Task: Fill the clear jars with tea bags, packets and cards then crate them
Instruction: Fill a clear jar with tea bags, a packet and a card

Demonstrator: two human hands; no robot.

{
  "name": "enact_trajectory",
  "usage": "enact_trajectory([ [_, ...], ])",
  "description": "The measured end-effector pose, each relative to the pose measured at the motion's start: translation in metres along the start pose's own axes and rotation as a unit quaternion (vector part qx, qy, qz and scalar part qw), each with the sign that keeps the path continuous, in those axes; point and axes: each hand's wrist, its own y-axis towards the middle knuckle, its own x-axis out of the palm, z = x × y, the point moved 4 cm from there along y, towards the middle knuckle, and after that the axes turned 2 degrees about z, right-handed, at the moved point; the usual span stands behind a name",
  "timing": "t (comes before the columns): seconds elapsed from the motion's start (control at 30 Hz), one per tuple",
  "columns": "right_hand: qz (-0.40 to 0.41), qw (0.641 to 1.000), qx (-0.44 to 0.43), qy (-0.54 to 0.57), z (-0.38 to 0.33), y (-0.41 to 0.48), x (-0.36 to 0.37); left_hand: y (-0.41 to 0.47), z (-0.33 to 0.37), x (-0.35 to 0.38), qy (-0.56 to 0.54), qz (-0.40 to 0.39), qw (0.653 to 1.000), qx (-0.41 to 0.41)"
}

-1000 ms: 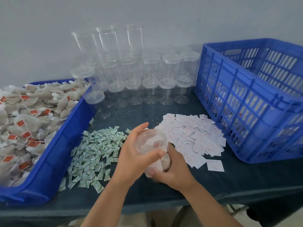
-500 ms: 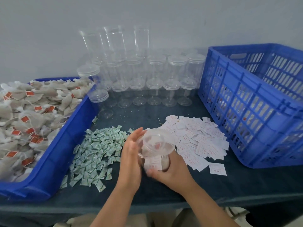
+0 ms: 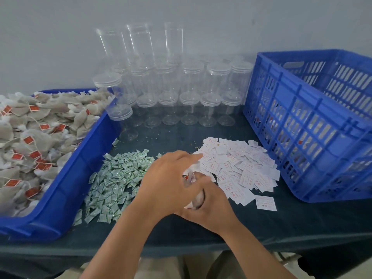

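A filled clear jar [image 3: 189, 174] stands at the table's front centre, almost hidden between both hands; tea bags with a red tag show through its wall. My left hand [image 3: 169, 178] lies over the jar's top, fingers and thumb wrapped round the lid. My right hand [image 3: 209, 206] grips the jar's body from the right and below. To the left lies a heap of green packets [image 3: 116, 178]. White cards [image 3: 241, 164] are spread just right of the hands. Tea bags [image 3: 30, 127] fill the blue tray [image 3: 66, 178] at far left.
Several empty lidded clear jars [image 3: 189, 101] stand stacked in rows against the back wall. A tall blue slotted crate [image 3: 302, 137] takes up the right side, with a few filled jars dimly visible through its slots. One loose card [image 3: 265, 203] lies near the front edge.
My left hand has slid from the side of the jar's lid onto its top, covering it. My right hand keeps its grip on the jar's body.
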Motion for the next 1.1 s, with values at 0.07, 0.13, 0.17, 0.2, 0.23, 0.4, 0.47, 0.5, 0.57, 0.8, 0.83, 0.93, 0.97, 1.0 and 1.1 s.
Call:
enact_trajectory([
  [0.07, 0.019, 1.0, 0.002, 0.01, -0.002, 0.001, -0.003, -0.006, -0.006, -0.004, -0.025, 0.018, 1.0, -0.003],
  [0.13, 0.04, 0.999, 0.016, 0.023, 0.001, 0.003, -0.007, -0.015, -0.011, -0.003, -0.06, 0.01, 0.998, -0.007],
  [0.17, 0.044, 0.999, 0.019, 0.025, 0.003, 0.004, -0.007, -0.02, -0.011, -0.001, -0.069, -0.003, 0.998, -0.003],
  [0.2, 0.041, 0.999, 0.019, 0.024, 0.005, 0.004, -0.007, -0.025, -0.011, 0.002, -0.078, -0.016, 0.997, -0.002],
  [0.23, 0.034, 0.999, 0.019, 0.02, 0.006, 0.004, -0.006, -0.028, -0.011, 0.004, -0.091, -0.023, 0.996, -0.006],
  [0.4, -0.007, 1.0, -0.008, 0.001, 0.001, 0.0, -0.001, -0.019, -0.014, -0.008, -0.142, -0.001, 0.987, -0.075],
  [0.47, -0.016, 1.0, -0.014, 0.003, 0.001, -0.001, -0.001, -0.014, -0.013, -0.007, -0.125, -0.05, 0.987, -0.093],
  [0.5, -0.018, 1.0, -0.019, -0.001, 0.0, 0.0, -0.001, -0.015, -0.01, -0.003, -0.101, -0.078, 0.987, -0.1],
  [0.57, -0.018, 0.999, -0.03, -0.013, -0.001, 0.0, 0.0, -0.019, -0.005, 0.005, -0.021, -0.086, 0.991, -0.096],
  [0.8, -0.034, 0.998, -0.054, -0.007, -0.002, 0.0, -0.002, -0.022, 0.011, 0.012, 0.103, -0.012, 0.988, -0.111],
  [0.83, -0.032, 0.998, -0.052, 0.008, -0.001, -0.001, -0.003, -0.02, 0.012, 0.012, 0.086, -0.013, 0.991, -0.106],
  [0.93, -0.039, 0.997, -0.03, 0.068, 0.001, 0.002, -0.008, -0.013, 0.011, 0.004, 0.014, -0.025, 0.999, -0.03],
  [0.97, -0.05, 0.994, -0.023, 0.093, 0.003, 0.002, -0.009, -0.011, 0.009, 0.001, -0.015, -0.034, 0.999, 0.011],
  [1.0, -0.061, 0.991, -0.019, 0.117, 0.003, 0.002, -0.009, -0.01, 0.007, -0.003, -0.05, -0.046, 0.996, 0.054],
  [1.1, -0.071, 0.987, -0.01, 0.145, 0.005, 0.002, -0.01, -0.009, -0.003, -0.007, -0.169, -0.064, 0.976, 0.119],
])
